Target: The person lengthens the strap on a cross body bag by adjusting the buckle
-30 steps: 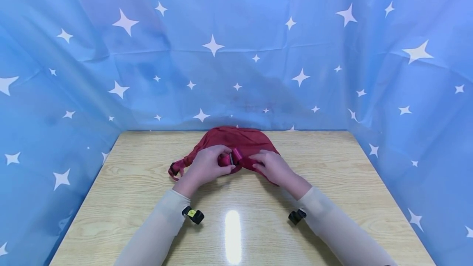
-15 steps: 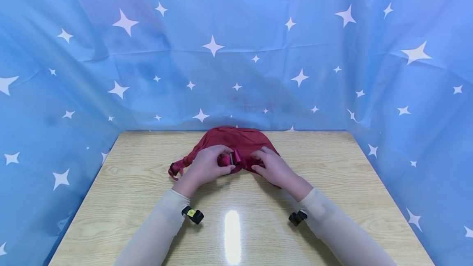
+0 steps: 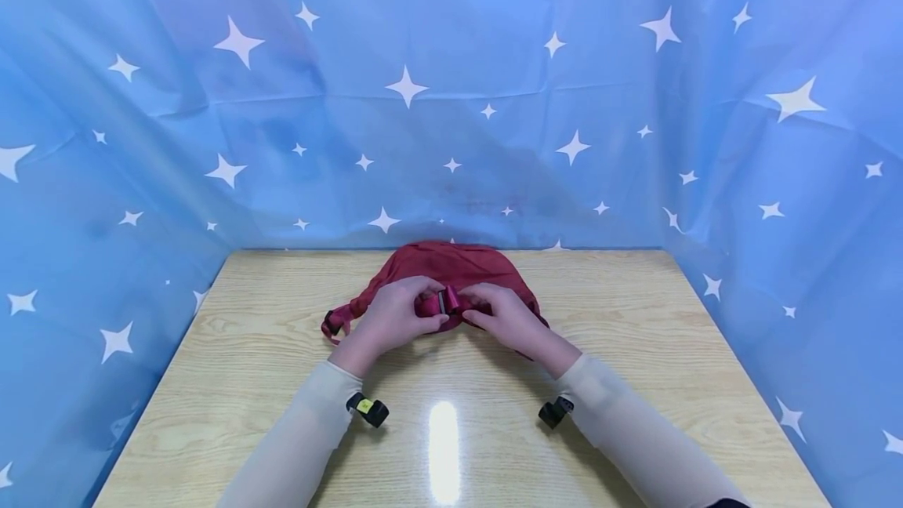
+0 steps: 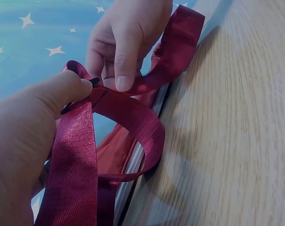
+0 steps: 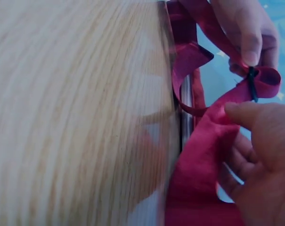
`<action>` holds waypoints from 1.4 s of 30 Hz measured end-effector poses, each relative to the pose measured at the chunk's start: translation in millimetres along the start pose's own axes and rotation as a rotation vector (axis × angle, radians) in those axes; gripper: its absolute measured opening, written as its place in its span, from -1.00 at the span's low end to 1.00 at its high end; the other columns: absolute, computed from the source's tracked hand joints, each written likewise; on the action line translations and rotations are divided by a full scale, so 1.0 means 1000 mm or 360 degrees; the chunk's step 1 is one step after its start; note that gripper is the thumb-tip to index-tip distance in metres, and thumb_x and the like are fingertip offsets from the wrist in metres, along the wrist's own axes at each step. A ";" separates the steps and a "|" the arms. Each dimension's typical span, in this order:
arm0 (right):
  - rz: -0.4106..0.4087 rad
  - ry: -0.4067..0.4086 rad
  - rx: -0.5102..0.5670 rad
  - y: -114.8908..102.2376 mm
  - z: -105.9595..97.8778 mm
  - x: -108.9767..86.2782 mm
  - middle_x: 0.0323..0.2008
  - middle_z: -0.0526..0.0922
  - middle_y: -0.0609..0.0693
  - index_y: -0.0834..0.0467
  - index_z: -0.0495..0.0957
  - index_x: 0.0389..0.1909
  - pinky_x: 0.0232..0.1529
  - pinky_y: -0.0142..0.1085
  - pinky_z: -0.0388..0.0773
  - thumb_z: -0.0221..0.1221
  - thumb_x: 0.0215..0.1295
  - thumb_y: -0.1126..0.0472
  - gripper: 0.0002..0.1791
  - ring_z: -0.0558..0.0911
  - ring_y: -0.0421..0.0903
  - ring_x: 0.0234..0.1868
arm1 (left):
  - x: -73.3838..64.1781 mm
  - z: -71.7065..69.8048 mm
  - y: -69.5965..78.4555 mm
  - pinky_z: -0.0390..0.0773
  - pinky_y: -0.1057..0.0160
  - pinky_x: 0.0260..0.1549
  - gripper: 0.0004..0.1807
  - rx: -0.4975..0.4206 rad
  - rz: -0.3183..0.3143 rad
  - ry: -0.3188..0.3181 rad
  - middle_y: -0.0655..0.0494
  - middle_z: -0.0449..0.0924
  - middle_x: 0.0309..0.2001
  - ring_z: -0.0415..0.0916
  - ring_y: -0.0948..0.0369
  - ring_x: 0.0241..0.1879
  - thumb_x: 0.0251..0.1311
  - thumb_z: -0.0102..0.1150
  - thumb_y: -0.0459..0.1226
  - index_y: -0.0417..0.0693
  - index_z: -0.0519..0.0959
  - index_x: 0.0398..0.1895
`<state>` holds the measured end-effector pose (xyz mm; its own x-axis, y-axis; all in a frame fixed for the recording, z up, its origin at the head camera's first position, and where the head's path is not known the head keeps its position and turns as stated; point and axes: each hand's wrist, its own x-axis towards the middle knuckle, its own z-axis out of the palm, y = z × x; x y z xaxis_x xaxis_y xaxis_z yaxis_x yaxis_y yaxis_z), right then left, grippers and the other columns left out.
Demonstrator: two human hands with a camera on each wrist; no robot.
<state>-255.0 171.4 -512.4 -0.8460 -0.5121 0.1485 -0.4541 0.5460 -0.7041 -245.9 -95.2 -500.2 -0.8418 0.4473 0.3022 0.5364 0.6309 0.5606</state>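
A dark red cloth bag [image 3: 455, 261] lies at the far side of the table, its webbing strap looped in front. My left hand [image 3: 397, 313] pinches the strap at a small black slider buckle [image 5: 252, 84], thumb on the buckle's end. A small loop of webbing bulges through the slider. Just right of it, my right hand [image 3: 502, 313] pinches the red strap [image 5: 206, 141] between thumb and fingers. In the left wrist view, a slack loop of strap [image 4: 151, 134] hangs below the hands. The right fingertips are partly hidden behind the webbing.
The wood-grain table [image 3: 282, 398] reaches back to a blue curtain [image 3: 317, 124] with white stars. Another strap end with a black buckle [image 3: 330, 324] lies at the bag's left. A bright light reflection [image 3: 444, 453] shows on the tabletop near the front.
My right hand has moved left along the bag, up to the strap beside the buckle, and its thumb and fingers have closed on the webbing. My left hand has stayed in place.
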 end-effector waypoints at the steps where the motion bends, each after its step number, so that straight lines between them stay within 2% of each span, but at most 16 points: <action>1: -0.0016 0.0008 0.0003 0.000 0.000 0.000 0.23 0.76 -0.03 0.06 0.69 0.35 0.22 -0.06 0.70 0.37 0.57 0.26 -0.60 0.74 -0.08 0.20 | 0.000 0.000 0.000 0.62 0.24 -0.22 -0.52 0.0001 0.0001 0.0004 0.34 0.66 -0.13 0.56 0.33 -0.24 0.26 0.66 -0.05 0.08 0.74 0.19; 6: -0.0114 0.0073 -0.0055 -0.003 -0.004 -0.002 0.19 0.79 -0.02 0.05 0.75 0.29 0.24 -0.05 0.69 0.37 0.54 0.33 -0.63 0.73 -0.04 0.26 | 0.001 -0.003 0.001 0.63 0.22 -0.18 -0.53 0.0018 0.0003 0.0009 0.34 0.67 -0.12 0.57 0.33 -0.23 0.26 0.65 -0.04 0.09 0.75 0.18; 11: -0.0180 0.0139 -0.0239 -0.002 -0.009 -0.006 0.11 0.80 0.00 0.04 0.78 0.25 0.19 0.00 0.70 0.38 0.51 0.37 -0.63 0.75 -0.01 0.17 | 0.000 -0.003 0.001 0.66 0.23 -0.14 -0.52 0.0019 0.0008 0.0026 0.34 0.69 -0.10 0.61 0.37 -0.19 0.24 0.66 -0.04 0.09 0.75 0.18; 19: -0.0132 0.0153 -0.0495 0.008 -0.014 -0.010 0.01 0.80 0.08 0.12 0.78 0.16 0.16 0.05 0.70 0.40 0.49 0.37 -0.71 0.76 0.07 0.08 | 0.000 -0.003 0.000 0.65 0.23 -0.18 -0.55 0.0001 0.0031 0.0058 0.36 0.67 -0.14 0.59 0.36 -0.23 0.23 0.66 -0.05 0.10 0.75 0.14; 25: -0.0110 0.0140 -0.0550 0.010 -0.018 -0.010 -0.02 0.79 0.11 0.18 0.79 0.08 0.16 0.07 0.69 0.41 0.46 0.40 -0.76 0.77 0.11 0.08 | 0.000 -0.003 0.000 0.65 0.23 -0.19 -0.57 -0.0003 0.0038 0.0061 0.35 0.68 -0.13 0.58 0.35 -0.23 0.23 0.66 -0.06 0.11 0.75 0.12; 29: -0.0028 0.0084 -0.0433 0.008 -0.016 -0.007 0.01 0.78 0.07 0.16 0.78 0.13 0.15 0.03 0.70 0.40 0.50 0.34 -0.75 0.76 0.05 0.06 | -0.001 -0.004 0.000 0.66 0.22 -0.17 -0.55 -0.0018 0.0032 0.0059 0.34 0.69 -0.10 0.59 0.36 -0.20 0.24 0.67 -0.05 0.11 0.75 0.14; 33: 0.0078 -0.0007 -0.0188 0.000 -0.011 -0.002 0.10 0.78 0.03 0.13 0.73 0.25 0.21 0.01 0.68 0.38 0.55 0.26 -0.68 0.75 -0.02 0.12 | -0.001 -0.004 0.000 0.66 0.23 -0.17 -0.54 -0.0023 0.0034 0.0057 0.34 0.69 -0.09 0.59 0.36 -0.20 0.24 0.67 -0.06 0.11 0.75 0.15; 36: 0.0099 -0.0036 -0.0054 -0.004 -0.007 0.004 0.15 0.77 0.01 0.11 0.70 0.29 0.25 0.00 0.66 0.36 0.58 0.23 -0.66 0.74 -0.03 0.18 | -0.001 -0.005 0.001 0.66 0.22 -0.18 -0.55 -0.0027 0.0044 0.0053 0.33 0.69 -0.09 0.59 0.34 -0.20 0.24 0.67 -0.06 0.11 0.75 0.15; 39: 0.0110 -0.0035 0.0025 -0.007 -0.003 0.009 0.16 0.78 -0.04 0.09 0.70 0.29 0.24 -0.03 0.67 0.35 0.59 0.22 -0.67 0.73 -0.06 0.17 | -0.001 -0.006 0.001 0.66 0.21 -0.16 -0.55 -0.0034 0.0052 0.0044 0.31 0.69 -0.08 0.60 0.33 -0.19 0.25 0.66 -0.07 0.10 0.74 0.16; 42: 0.0123 -0.0019 0.0069 -0.007 0.000 0.012 0.05 0.78 -0.08 0.08 0.70 0.26 0.18 -0.08 0.67 0.33 0.61 0.24 -0.71 0.72 -0.11 0.08 | -0.001 -0.006 0.002 0.66 0.21 -0.13 -0.54 -0.0043 0.0048 0.0035 0.31 0.70 -0.05 0.60 0.33 -0.16 0.26 0.66 -0.07 0.10 0.74 0.18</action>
<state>-262.6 161.6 -505.6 -0.8746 -0.4775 0.0846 -0.3748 0.5550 -0.7426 -244.4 -98.6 -494.9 -0.8266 0.4517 0.3358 0.5600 0.6000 0.5713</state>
